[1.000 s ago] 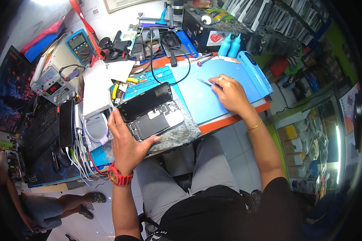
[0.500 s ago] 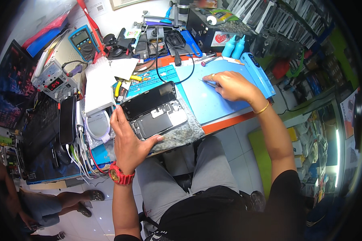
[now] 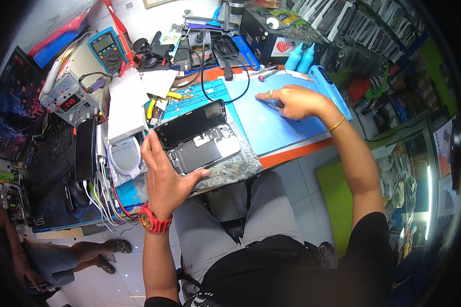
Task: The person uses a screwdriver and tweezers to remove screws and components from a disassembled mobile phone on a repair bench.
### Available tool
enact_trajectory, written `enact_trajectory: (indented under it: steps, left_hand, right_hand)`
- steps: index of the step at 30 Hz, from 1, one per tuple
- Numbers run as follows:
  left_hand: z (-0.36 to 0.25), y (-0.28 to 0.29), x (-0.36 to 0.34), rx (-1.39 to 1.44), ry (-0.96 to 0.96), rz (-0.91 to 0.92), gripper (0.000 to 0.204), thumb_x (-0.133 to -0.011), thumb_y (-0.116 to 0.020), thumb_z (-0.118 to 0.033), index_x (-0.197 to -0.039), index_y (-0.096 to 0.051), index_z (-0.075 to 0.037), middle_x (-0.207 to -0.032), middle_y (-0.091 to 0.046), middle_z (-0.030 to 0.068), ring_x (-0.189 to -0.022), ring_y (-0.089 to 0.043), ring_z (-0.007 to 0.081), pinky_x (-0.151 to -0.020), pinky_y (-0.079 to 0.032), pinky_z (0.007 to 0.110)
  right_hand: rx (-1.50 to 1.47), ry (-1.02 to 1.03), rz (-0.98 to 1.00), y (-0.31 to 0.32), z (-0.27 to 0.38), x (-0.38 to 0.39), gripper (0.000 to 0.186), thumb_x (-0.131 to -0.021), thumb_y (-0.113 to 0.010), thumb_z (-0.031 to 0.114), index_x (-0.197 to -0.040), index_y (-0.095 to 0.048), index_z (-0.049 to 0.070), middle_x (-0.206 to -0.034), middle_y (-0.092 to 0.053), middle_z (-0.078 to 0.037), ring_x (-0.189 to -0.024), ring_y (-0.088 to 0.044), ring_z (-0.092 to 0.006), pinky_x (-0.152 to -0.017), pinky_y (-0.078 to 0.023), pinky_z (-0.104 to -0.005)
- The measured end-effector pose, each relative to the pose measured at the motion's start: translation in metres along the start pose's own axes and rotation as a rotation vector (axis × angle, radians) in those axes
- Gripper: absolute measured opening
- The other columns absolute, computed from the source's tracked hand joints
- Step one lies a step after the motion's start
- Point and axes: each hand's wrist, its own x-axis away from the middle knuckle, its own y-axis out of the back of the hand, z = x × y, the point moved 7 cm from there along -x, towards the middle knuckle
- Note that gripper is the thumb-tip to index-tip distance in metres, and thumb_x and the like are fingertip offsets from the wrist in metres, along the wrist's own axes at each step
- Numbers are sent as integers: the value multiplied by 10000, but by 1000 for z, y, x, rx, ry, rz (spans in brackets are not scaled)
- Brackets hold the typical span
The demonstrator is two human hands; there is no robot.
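Left hand (image 3: 164,179): spread open around the left end of the opened phone (image 3: 197,155), thumb by its near edge.
Phone: on the mottled grey counter (image 3: 248,163), black screen (image 3: 192,126) along its far side.
Right hand (image 3: 298,104): closed on a slim tool (image 3: 273,105), index finger extended over the blue mat (image 3: 276,133).
Bottles (image 3: 305,60): two, light blue, beyond the mat.

Flat black rectangular phone screen (image 3: 192,125): glossy, glass-like. Light-blue rectangular mat (image 3: 271,138): smooth, rubbery. Chunky red wristwatch (image 3: 159,225): plastic-looking. Thin gold bracelet (image 3: 336,123): shiny metal.
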Motion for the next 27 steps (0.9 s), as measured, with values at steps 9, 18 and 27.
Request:
enact_trajectory:
  steps: [9, 18, 27]
  left_hand:
    - [0, -1, -2, 49, 17, 12, 1488, -655, -1021, -489, -1672, -120, 119, -1587, -307, 343, -1435, -459, 515, -1149, -488, 517]
    - [2, -2, -1, 55, 33, 14, 1484, -636, -1035, -451, -1672, -134, 113, -1589, -311, 343, -1452, -439, 506, -1177, -461, 517]
    - [1, -3, -2, 62, 17, 14, 1485, -647, -1036, -440, -1683, -116, 95, -1590, -303, 337, -1448, -441, 497, -1170, -462, 518]
  right_hand:
    - [-117, -8, -88, 1, -7, 16, 770, -847, -670, 3, -1591, -559, 167, -982, -753, -200, -943, -721, -349, -891, -558, -460]
    - [-26, -441, -537, -3, -75, 107, 164, -901, -771, 91, -1024, -721, -5, -997, -767, -203, -944, -746, -399, -845, -573, -486]
    - [472, -564, -776, -28, -102, 108, 144, -950, -729, 102, -1059, -774, 19, -1053, -717, -174, -966, -740, -386, -825, -613, -509]
